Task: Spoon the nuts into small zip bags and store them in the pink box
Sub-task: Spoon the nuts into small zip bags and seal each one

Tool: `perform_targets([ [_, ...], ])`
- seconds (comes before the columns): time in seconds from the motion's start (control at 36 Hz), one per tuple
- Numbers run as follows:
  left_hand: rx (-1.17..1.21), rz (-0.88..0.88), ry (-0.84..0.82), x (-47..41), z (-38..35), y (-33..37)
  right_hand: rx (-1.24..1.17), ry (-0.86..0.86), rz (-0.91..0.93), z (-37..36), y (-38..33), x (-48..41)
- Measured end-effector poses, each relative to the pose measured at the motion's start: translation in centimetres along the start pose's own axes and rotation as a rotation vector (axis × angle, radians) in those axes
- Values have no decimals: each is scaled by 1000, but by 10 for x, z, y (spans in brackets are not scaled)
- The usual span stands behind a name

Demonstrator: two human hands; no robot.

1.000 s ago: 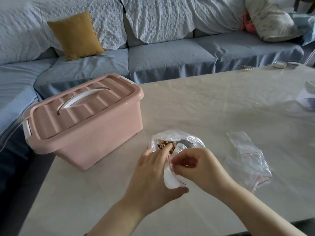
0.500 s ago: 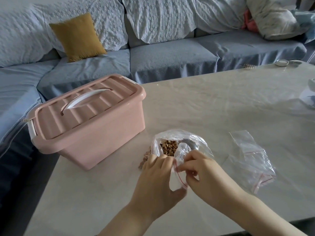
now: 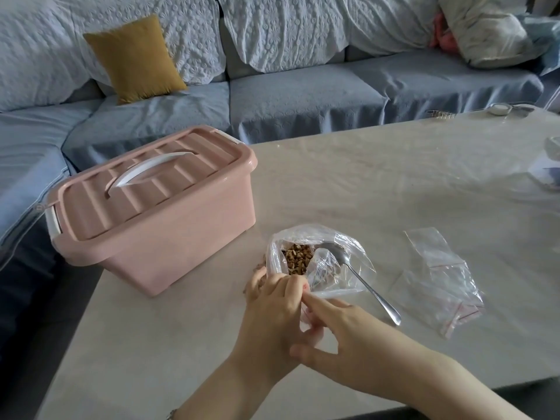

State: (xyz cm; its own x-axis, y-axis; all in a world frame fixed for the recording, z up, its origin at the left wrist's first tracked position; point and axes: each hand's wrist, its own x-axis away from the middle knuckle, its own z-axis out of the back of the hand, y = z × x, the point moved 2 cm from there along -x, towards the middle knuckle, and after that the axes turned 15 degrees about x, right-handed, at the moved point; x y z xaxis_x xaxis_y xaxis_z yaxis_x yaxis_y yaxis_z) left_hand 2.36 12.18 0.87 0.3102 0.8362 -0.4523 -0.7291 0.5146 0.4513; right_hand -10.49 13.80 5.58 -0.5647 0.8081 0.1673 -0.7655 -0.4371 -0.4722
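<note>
Hands joined low on the counter (image 3: 394, 183): left hand (image 3: 272, 304) curled round a small zip bag (image 3: 305, 314), mostly hidden; right hand (image 3: 342, 331) against it, forefinger and thumb stretched, grasp impossible to tell. Just beyond, nuts (image 3: 297, 259) in a clear bag (image 3: 348, 245), spoon (image 3: 363, 283) bowl inside. Empty zip bags (image 3: 442, 277) right; pink box (image 3: 169, 234), lid on, left.

The pink box (image 3: 169, 237) is smooth plastic; the spoon (image 3: 363, 284) is shiny metal; the small zip bags (image 3: 445, 283) are thin, clear, crinkly plastic. The table (image 3: 363, 183) looks smooth and glossy; the sofa (image 3: 303, 98) and yellow cushion (image 3: 133, 59) are matt cloth.
</note>
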Motion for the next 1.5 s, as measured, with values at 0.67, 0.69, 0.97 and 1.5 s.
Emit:
perform_targets([
  [0.67,272,499,153,13,26,-34,519,-11,-643,-47,123,-13],
  [0.69,270,506,149,13,27,-35,507,18,-640,-47,124,-13],
  [0.97,415,674,10,21,24,-38,2,476,-419,21,89,4],
  [1.5,525,802,-140,14,-2,-47,595,157,-474,38,28,-59],
])
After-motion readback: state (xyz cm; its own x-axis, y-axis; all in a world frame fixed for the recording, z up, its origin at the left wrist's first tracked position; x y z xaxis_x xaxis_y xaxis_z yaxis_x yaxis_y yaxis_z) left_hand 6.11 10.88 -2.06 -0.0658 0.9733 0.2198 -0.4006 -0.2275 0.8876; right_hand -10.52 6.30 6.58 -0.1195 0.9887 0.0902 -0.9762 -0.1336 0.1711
